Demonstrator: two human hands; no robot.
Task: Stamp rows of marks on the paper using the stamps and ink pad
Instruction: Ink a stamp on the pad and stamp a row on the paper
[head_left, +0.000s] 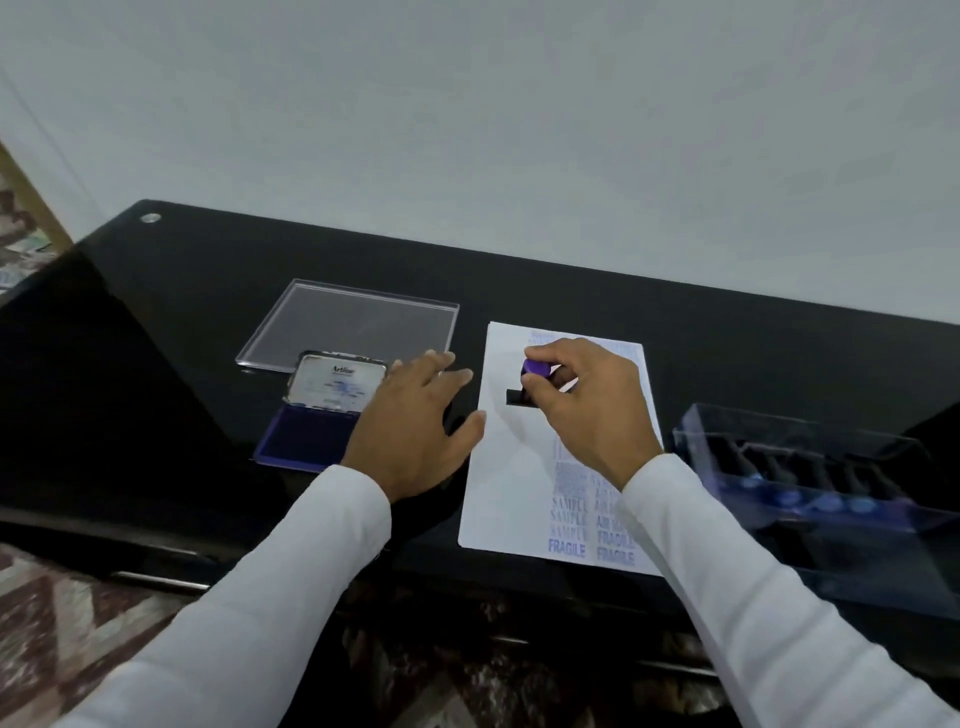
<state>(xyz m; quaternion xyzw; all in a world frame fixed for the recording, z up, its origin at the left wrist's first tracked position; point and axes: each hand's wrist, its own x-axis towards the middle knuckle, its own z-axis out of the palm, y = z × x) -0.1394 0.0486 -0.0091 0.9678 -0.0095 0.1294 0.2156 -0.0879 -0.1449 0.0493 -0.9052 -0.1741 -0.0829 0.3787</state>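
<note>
right hand (582, 395) pinches stamp (535, 382) on paper (498, 467); left hand (415, 415) flat, fingers spread

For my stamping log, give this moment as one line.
right hand: grips stamp on paper | left hand: flat by ink pad, open | rows: partly stamped

Soft even indoor light, faint sheen on black table (727, 332), wide-angle bending at edges, slight blur throughout
</note>
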